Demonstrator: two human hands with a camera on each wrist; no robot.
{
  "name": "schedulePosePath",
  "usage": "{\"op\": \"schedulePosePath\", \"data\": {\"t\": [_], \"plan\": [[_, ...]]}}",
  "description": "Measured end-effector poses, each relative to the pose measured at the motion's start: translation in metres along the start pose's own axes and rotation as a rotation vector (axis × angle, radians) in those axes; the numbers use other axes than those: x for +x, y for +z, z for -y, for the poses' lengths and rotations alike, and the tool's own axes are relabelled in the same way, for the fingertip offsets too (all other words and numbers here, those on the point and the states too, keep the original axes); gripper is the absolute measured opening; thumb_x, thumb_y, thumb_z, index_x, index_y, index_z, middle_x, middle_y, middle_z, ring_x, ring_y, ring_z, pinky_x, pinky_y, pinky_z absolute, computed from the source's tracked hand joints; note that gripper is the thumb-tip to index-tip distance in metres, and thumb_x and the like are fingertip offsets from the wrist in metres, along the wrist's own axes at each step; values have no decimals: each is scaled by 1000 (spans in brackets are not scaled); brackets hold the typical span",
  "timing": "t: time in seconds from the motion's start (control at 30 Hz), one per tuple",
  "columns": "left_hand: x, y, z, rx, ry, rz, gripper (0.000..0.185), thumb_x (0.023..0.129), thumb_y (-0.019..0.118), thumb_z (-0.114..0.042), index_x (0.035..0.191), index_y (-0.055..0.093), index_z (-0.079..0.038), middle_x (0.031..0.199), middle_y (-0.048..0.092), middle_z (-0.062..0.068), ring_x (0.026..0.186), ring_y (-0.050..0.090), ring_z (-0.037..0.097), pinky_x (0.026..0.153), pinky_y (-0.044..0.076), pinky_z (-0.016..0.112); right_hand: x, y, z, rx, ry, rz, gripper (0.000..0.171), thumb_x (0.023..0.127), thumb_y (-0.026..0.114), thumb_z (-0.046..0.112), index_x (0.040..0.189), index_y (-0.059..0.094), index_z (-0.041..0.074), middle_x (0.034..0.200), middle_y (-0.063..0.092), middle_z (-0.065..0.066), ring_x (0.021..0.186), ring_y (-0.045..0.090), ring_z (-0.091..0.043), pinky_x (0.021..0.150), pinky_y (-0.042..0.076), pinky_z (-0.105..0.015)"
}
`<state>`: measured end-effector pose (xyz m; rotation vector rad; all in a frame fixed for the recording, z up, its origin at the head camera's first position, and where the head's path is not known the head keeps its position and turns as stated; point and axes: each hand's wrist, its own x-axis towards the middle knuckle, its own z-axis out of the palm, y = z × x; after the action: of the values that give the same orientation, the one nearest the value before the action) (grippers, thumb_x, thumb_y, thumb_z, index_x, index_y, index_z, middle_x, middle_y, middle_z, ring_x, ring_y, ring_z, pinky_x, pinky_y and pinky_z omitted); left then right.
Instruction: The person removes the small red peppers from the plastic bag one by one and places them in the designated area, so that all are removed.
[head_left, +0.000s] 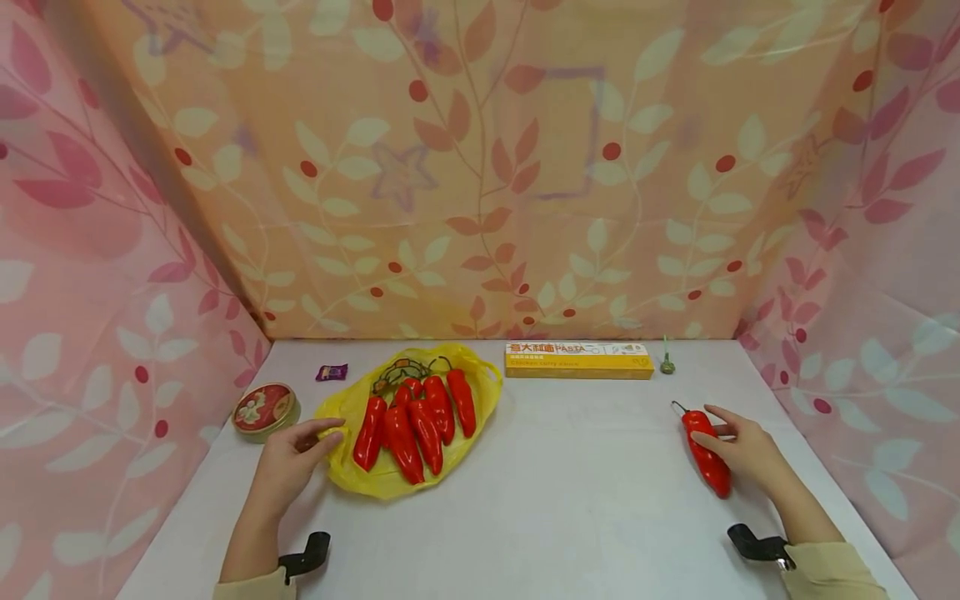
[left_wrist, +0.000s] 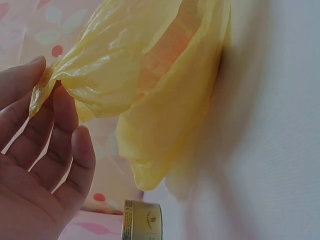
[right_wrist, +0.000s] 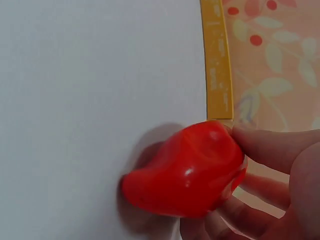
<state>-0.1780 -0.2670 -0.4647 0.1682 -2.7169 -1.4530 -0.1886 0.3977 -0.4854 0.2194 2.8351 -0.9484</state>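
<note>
Head view has the right hand [head_left: 746, 450] at the right side of the table [head_left: 585, 500], fingers and thumb wrapped around 1 red pepper [head_left: 705, 454] that lies with its long axis running near to far, stem end pointing away. Over on the left, the left hand [head_left: 292, 462] pinches the near-left edge of the yellow bag [head_left: 360, 408], and the left wrist view confirms it: a fold of film sits caught between thumb and fingers [left_wrist: 60, 125]. 5 more peppers [head_left: 416, 421] lie on that bag, also running near to far. So the held pepper sits well apart from the bag, off to its right, with bare table between them; the right hand is the one on it, the left is the one at the bag. A round tin [head_left: 264, 408] sits just left of the bag, and a pasta box [head_left: 577, 360] lies along the far edge.
</note>
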Motion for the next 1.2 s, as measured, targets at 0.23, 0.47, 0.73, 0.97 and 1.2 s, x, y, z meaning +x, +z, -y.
{"op": "schedulePosePath", "data": {"t": [0.23, 0.47, 0.73, 0.97, 1.2], "plan": [[0, 0, 0, -1, 3, -1, 38, 95, 71, -36, 126, 72, -15, 104, 62, 10, 92, 48, 21, 67, 48, 20, 2, -2, -4, -1, 31, 21, 84, 97, 61, 50, 153, 31, -5, 133, 46, -43, 116, 50, -56, 75, 61, -46], [0, 0, 1, 13, 5, -2, 37, 95, 70, -37, 125, 72, -15, 100, 61, 9, 91, 48, 21, 65, 48, 21, 2, -10, -8, -33, 18, -7, 80, 100, 55, 52, 152, 33, -5, 136, 48, -40, 119, 49, -56, 81, 59, -52], [0, -1, 1, 8, -20, 9, 38, 96, 69, -39, 127, 72, -16, 110, 63, 12, 98, 51, 24, 73, 52, 18, -8, -17, 9, -39, -52, -77, 73, 100, 58, 47, 151, 39, -1, 135, 52, -37, 116, 54, -55, 78, 60, -54], [0, -2, 2, 2, -34, 10, 38, 95, 70, -38, 128, 71, -17, 115, 64, 11, 99, 52, 24, 75, 52, 18, -14, -15, 50, -17, -146, -114, 70, 99, 60, 48, 151, 43, 4, 132, 58, -32, 116, 58, -51, 77, 61, -48], [1, -3, 3, -13, -36, 13, 39, 93, 73, -35, 128, 71, -18, 109, 64, 11, 97, 52, 24, 73, 53, 19, -18, -9, 85, 27, -249, -157, 66, 98, 63, 47, 148, 48, 6, 125, 66, -25, 111, 64, -45, 77, 61, -45]]}}
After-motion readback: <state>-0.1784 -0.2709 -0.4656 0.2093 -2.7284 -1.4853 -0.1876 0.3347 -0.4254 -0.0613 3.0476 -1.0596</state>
